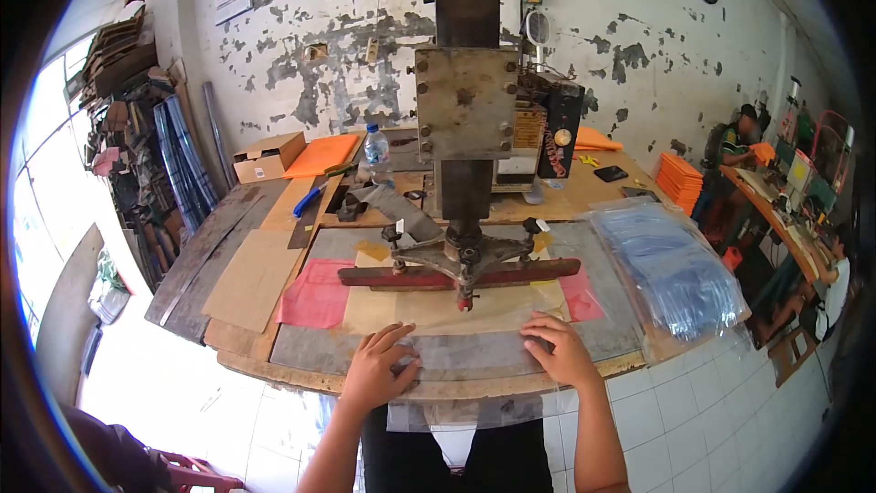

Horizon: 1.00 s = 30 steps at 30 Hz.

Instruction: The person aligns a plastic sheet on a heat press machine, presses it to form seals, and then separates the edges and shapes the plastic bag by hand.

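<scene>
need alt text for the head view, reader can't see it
Bare left hand and right hand touch a clear sheet overhanging a workbench, before a press with a long red bar. Piled plastic lies to the right, a bottle stands behind; two other people are farther right.

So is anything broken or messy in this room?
Yes, the wall looks damaged: its white paint is missing in lots of ragged grey patches. The clear plastic sheet also hangs over the table's front edge, but I can't see any spill.
</scene>
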Available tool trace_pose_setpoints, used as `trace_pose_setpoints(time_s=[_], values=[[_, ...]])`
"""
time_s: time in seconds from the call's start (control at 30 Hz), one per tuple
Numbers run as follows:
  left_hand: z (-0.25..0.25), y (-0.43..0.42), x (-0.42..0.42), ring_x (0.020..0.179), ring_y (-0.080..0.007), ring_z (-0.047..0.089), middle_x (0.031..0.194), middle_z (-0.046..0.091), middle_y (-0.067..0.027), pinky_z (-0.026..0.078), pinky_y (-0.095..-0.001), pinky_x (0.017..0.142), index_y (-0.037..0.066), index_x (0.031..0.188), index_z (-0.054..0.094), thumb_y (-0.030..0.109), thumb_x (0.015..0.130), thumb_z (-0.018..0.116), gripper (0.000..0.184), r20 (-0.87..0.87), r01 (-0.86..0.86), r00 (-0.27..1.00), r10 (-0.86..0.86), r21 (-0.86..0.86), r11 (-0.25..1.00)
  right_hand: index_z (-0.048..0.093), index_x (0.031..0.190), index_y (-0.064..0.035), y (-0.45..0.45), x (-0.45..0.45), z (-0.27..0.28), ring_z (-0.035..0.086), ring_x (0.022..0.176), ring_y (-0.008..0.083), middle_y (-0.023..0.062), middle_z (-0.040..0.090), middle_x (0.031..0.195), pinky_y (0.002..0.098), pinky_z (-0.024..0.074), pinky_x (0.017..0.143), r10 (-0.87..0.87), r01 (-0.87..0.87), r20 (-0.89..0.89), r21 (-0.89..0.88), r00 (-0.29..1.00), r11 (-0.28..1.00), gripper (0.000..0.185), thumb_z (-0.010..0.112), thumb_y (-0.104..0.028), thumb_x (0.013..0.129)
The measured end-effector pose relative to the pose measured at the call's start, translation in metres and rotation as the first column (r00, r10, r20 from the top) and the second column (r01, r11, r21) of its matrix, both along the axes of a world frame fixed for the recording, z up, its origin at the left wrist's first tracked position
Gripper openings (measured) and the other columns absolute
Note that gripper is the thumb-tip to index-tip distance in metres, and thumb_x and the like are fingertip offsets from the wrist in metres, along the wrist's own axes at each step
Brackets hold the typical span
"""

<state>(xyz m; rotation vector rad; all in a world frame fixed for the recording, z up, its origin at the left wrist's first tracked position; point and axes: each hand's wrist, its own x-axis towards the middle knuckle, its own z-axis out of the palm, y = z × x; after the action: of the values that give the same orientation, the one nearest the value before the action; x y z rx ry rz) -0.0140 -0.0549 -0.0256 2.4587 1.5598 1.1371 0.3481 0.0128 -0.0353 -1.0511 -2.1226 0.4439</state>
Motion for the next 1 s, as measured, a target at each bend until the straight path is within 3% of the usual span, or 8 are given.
trace_pose_setpoints(time_s=[0.27, 0.43, 0.7, 1.0], values=[[0.0010, -0.0041, 0.0043, 0.128, -0.0294, 0.064, 0.131, 0.072, -0.0060, 0.050, -0.0456, 0.104, 0.008, 0.093, 0.077, 0.019, 0.084, 0.081, 0.015, 0.058, -0.046, 0.997, 0.046, -0.003, 0.999, 0.080, 0.107, -0.0032, -0.0019, -0.0007, 0.0071, 0.060, 0.137, 0.0291, 0.0107, 0.077, 0.119, 0.0418, 0.0483, 0.112, -0.035, 0.025, -0.125, -0.088, 0.992, 0.996, 0.017, 0.075, -0.013, 0.094], [-0.0018, -0.0011, 0.0045, 0.126, -0.0288, 0.066, 0.127, 0.074, -0.0049, 0.050, -0.0460, 0.104, 0.011, 0.094, 0.078, 0.018, 0.081, 0.083, 0.015, 0.072, -0.054, 0.996, 0.056, -0.026, 0.998, 0.081, 0.107, -0.0035, 0.0013, 0.0025, 0.0021, 0.061, 0.136, 0.0286, 0.0098, 0.077, 0.120, 0.0422, 0.0483, 0.112, -0.034, 0.028, -0.081, -0.081, 0.996, 0.996, 0.017, 0.075, -0.014, 0.095], [-0.0024, -0.0042, 0.0069, 0.113, -0.0252, 0.070, 0.114, 0.077, -0.0008, 0.052, -0.0434, 0.093, 0.012, 0.090, 0.077, 0.016, 0.081, 0.082, 0.011, 0.058, -0.127, 0.990, 0.125, 0.020, 0.992, 0.082, 0.104, -0.0054, -0.0011, -0.0019, 0.0066, 0.063, 0.134, 0.0262, 0.0059, 0.078, 0.119, 0.0438, 0.0473, 0.110, -0.072, 0.070, -0.064, -0.030, 0.995, 0.997, 0.016, 0.076, -0.015, 0.093], [-0.0077, -0.0008, 0.0031, 0.108, -0.0237, 0.071, 0.111, 0.077, -0.0002, 0.053, -0.0393, 0.087, 0.011, 0.090, 0.077, 0.015, 0.082, 0.081, 0.010, 0.031, -0.124, 0.992, 0.122, 0.056, 0.991, 0.082, 0.100, -0.0049, 0.0002, 0.0002, 0.0031, 0.064, 0.133, 0.0265, 0.0054, 0.080, 0.116, 0.0452, 0.0467, 0.109, -0.066, 0.065, -0.044, -0.024, 0.997, 0.998, 0.014, 0.076, -0.016, 0.093]])
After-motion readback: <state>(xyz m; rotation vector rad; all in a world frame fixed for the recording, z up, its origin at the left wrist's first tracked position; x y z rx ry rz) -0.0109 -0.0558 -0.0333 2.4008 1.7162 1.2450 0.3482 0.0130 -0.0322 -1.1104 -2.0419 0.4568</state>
